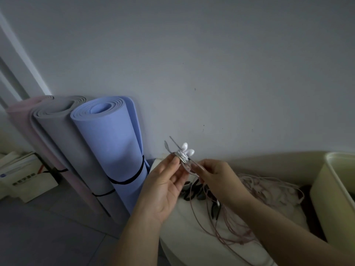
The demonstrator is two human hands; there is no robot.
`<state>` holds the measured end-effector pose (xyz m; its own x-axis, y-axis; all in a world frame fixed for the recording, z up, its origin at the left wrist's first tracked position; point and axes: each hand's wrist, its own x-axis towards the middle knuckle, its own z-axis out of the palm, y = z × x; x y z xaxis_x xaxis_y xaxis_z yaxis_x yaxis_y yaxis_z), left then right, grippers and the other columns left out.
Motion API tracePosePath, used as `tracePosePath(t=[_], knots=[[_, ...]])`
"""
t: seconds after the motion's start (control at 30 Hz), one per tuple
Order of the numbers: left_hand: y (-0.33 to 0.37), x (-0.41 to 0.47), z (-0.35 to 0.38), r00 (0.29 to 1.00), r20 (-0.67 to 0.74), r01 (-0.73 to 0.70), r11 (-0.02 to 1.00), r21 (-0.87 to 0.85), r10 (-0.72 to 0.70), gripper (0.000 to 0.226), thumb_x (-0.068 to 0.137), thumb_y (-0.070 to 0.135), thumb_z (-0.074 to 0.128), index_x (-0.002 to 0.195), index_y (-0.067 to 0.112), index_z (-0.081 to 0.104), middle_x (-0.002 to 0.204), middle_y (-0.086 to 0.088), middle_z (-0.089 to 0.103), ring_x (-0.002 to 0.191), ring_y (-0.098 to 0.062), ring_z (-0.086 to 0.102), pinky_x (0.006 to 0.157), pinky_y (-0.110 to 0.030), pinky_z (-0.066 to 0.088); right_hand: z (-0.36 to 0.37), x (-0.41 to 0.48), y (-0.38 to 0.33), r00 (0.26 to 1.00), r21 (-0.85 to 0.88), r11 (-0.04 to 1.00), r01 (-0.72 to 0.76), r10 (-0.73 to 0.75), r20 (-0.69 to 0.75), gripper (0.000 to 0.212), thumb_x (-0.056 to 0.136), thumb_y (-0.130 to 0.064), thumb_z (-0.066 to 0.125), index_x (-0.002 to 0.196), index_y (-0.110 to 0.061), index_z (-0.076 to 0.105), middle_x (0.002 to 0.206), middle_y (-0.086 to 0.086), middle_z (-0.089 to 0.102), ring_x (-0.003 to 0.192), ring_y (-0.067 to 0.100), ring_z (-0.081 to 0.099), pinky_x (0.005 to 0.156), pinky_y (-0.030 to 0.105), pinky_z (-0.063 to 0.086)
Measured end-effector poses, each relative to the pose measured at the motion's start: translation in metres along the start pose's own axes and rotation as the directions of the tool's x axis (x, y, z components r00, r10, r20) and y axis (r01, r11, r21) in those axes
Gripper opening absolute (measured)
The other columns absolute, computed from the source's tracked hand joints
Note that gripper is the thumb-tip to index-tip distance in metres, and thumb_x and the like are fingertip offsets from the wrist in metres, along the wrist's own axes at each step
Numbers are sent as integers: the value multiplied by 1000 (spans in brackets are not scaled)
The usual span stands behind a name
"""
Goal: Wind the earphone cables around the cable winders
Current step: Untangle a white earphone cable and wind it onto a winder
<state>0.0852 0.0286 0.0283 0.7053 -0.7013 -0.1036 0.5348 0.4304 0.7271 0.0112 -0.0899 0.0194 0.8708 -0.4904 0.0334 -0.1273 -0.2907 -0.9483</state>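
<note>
**Winding the last of a strand onto a hand-held winder**

The winder (pixel 175 153) is held up in the air between the two hands, above the pale surface (pixel 192 242). Its long axis slants from up and away on the left-hand side down toward the right hand. Its thin prongs point up and away from the person. White cable (pixel 182 158) is already coiled round its middle, and two earbuds (pixel 187 149) stick up out of the coil, away from both hands.

The left hand (pixel 165 187) is palm-up below the winder and pinches it at its fingertips, thumb against the near fingers, so the coil sits just above those tips. The right hand (pixel 219 177) is at the lower end of the axis. Its fingers are curled and pinch a loose strand (pixel 190 189) just where it leaves the winder. Whether they also touch the winder's tip is hard to tell.

From that pinch the strand drops down between the wrists toward the surface. More pinkish cables (pixel 269 189) lie there in a tangle under and beyond the right hand, beside a cream bin (pixel 326 189).

The right hand is nearer the free strand and the left is nearer the coil. The next turn probably needs the right hand to carry the strand across the slanted axis while the left keeps the winder steady.
</note>
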Motion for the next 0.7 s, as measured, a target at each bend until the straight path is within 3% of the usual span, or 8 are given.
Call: tracePosePath(t=[0.1, 0.2, 0.3, 0.4, 0.5, 0.6, 0.7], knots=[[-1, 3, -5, 992, -119, -37, 999, -13, 35, 39, 76, 13, 61, 113, 8, 66, 108, -8, 73, 95, -13, 67, 80, -23, 57, -1, -3, -3, 994, -212, 971, 110, -103, 42, 29, 96, -26, 53, 68, -26, 58, 52, -10, 47, 42, 2, 41, 46, 14, 31], [-2, 6, -9, 981, -187, -50, 997, 54, 60, 31, 82, 13, 60, 112, 10, 67, 108, -7, 73, 90, -10, 67, 73, -22, 58, -4, -5, -5, 982, -375, 909, 180, -145, 119, 17, 95, -23, 54, 93, -23, 70, 61, -17, 52, 54, -9, 51, 52, 10, 38], [-5, 6, -10, 971, -210, -62, 967, 247, 116, 20, 93, 10, 56, 109, 12, 69, 106, -5, 74, 92, -10, 67, 69, -21, 54, -10, -7, -7, 971, -504, 831, 234, -173, 164, 18, 95, -26, 53, 99, -23, 71, 72, -14, 62, 62, -2, 56, 56, 12, 42], [-8, 6, -12, 946, -254, -56, 870, 489, 203, 18, 90, 14, 64, 108, 17, 66, 105, 0, 72, 86, -9, 70, 73, -27, 56, -18, -11, -16, 954, -591, 750, 297, -252, 159, 17, 94, -31, 53, 94, -27, 70, 76, -15, 62, 67, 2, 56, 60, 15, 42], [-8, 4, -11, 954, -181, -42, 703, 710, 240, 23, 86, 20, 69, 107, 28, 63, 104, 12, 68, 88, -6, 68, 81, -26, 55, -32, -12, -23, 941, -613, 729, 305, -331, 74, 12, 91, -32, 58, 88, -29, 69, 73, -19, 59, 66, -2, 56, 56, 10, 38], [-6, 2, -9, 981, -79, -49, 619, 784, 178, 23, 89, 21, 67, 104, 37, 60, 105, 18, 66, 95, 0, 65, 77, -15, 51, -47, -9, -24, 930, -558, 776, 294, -368, -21, 8, 88, -27, 62, 86, -25, 71, 76, -19, 64, 69, 1, 59, 63, 21, 50], [-6, 0, -8, 995, 10, -64, 553, 830, 100, 25, 90, 24, 65, 110, 37, 60, 106, 21, 66, 92, 9, 63, 73, -7, 48, -52, -7, -23, 930, -468, 832, 298, -364, -55, 8, 88, -18, 64, 84, -21, 69, 73, -19, 62, 69, -1, 58, 61, 15, 46]])
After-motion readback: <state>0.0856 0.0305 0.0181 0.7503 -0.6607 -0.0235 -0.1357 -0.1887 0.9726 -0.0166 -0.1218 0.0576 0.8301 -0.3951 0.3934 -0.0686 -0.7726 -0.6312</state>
